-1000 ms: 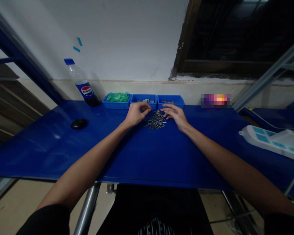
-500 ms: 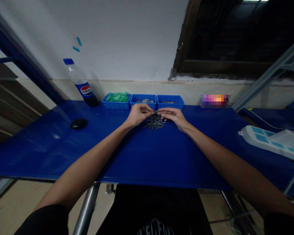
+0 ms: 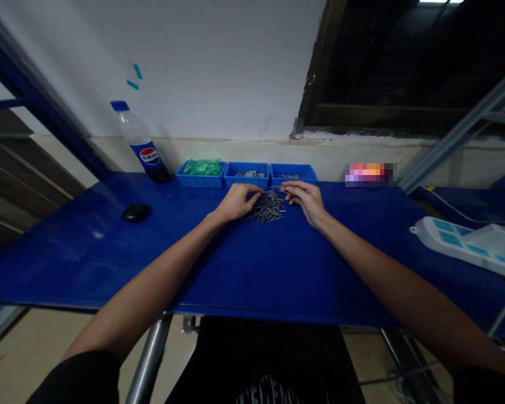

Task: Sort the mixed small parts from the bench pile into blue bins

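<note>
The pins (image 3: 268, 209) lay in a loose pile on the counter (image 3: 252, 269). To their right, the right hand (image 3: 306, 200) seemed pinched on a single pin (image 3: 277, 187); at their left, the left hand (image 3: 238, 201) curled, its grip impossible to tell. A light pinch, clear of the pile, suited anything so thin.

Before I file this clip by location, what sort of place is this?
Probably a workbench for small parts, perhaps in a workshop: three blue bins stand in a row along the back of a blue table, with a loose pile of thin, metallic-looking pieces before them.
</note>
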The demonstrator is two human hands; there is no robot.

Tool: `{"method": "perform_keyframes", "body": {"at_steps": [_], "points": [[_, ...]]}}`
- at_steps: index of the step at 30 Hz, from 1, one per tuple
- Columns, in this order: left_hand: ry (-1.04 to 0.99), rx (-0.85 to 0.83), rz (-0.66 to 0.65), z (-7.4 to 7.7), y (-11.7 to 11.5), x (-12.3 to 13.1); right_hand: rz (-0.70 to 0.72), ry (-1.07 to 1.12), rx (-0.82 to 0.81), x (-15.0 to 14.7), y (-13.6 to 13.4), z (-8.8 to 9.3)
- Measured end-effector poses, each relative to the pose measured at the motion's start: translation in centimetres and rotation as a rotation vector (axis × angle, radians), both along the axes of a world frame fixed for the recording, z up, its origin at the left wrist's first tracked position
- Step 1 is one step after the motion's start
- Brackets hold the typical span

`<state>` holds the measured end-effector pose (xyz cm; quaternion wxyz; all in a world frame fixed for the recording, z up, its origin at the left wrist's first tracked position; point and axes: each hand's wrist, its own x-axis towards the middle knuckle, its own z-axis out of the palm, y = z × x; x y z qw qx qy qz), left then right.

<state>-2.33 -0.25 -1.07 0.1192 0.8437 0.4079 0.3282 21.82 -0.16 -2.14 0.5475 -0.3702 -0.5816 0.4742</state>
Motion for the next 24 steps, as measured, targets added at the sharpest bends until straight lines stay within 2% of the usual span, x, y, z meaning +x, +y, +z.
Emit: {"method": "perform_keyframes", "body": {"at_steps": [5, 8, 19, 24], "points": [[0.223, 0.022, -0.126, -0.6, 0.7, -0.8, -0.047, -0.004, -0.042, 0.3, -0.1, 0.3], [0.26, 0.03, -0.121, -0.9, 1.0, -0.9, -0.033, -0.046, -0.05, 0.4, -0.1, 0.3], [0.221, 0.082, 0.07, -1.3, 1.3, -1.9, -0.002, 0.046, -0.081, 0.4, 0.1, 0.1], [0.034, 0.033, 0.068, -1.4, 1.0, -1.1, -0.005, 0.01, -0.072, 0.2, 0.2, -0.1]]}}
